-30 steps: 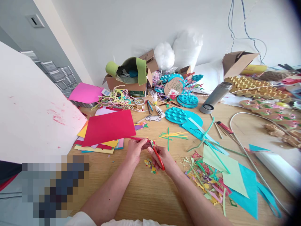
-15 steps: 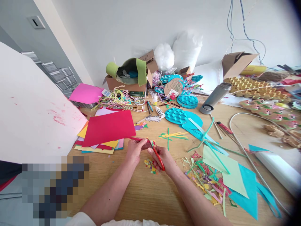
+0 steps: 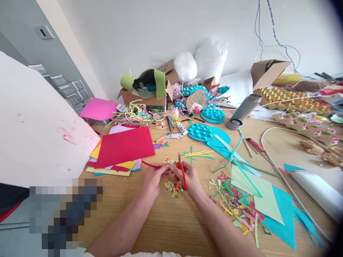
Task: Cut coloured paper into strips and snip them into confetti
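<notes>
Sheets [image 3: 125,147] are lying left of the left hand [image 3: 152,180], scraps [image 3: 238,208] right of the right hand [image 3: 192,181], dots [image 3: 173,189] between. Strips [image 3: 198,154] are lying behind the dots, discs [image 3: 200,132] farther back, left of a flask [image 3: 245,109].

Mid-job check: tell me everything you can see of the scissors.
The scissors have red handles, probably plastic, and slim, dark, metallic-looking blades that lie close together. They are in the right hand, which partly hides the handles, above the wooden table. The blades point away from the person, just left of the green and yellow strips.
</notes>
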A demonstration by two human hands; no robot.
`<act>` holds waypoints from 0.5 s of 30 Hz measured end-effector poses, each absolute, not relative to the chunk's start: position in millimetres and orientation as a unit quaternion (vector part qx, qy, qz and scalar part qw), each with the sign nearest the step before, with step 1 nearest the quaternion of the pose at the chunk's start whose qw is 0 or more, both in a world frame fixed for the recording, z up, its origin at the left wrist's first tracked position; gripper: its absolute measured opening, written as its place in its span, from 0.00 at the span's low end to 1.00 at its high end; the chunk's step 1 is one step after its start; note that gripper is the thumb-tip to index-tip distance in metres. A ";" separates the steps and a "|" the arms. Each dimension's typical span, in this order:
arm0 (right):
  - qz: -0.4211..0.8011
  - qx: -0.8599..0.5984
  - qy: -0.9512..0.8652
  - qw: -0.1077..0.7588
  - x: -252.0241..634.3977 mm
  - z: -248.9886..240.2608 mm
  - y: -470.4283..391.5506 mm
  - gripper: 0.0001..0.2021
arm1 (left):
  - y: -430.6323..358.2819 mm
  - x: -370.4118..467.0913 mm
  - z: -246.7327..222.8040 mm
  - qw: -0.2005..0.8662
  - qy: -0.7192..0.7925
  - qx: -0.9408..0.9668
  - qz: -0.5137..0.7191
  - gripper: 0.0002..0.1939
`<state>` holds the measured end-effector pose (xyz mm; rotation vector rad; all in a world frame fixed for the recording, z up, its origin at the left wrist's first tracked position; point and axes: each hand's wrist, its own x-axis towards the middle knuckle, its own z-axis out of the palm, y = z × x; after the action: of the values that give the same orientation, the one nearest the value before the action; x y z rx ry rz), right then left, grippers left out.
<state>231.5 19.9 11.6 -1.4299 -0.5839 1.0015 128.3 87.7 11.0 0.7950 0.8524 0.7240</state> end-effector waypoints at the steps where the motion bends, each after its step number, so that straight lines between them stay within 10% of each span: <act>1: 0.425 -0.613 -0.251 0.618 231.5 10.9 19.9 0.20 | 85.3 126.2 9.6 0.776 0.392 0.373 0.325 0.12; 15: 0.441 -0.589 -0.269 0.621 229.9 21.4 18.0 0.14 | 111.1 80.4 52.9 0.782 0.382 0.374 0.321 0.26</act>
<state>229.9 18.0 21.4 -1.3537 -0.6187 1.0134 80.4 111.1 52.9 0.8069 0.8247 0.6929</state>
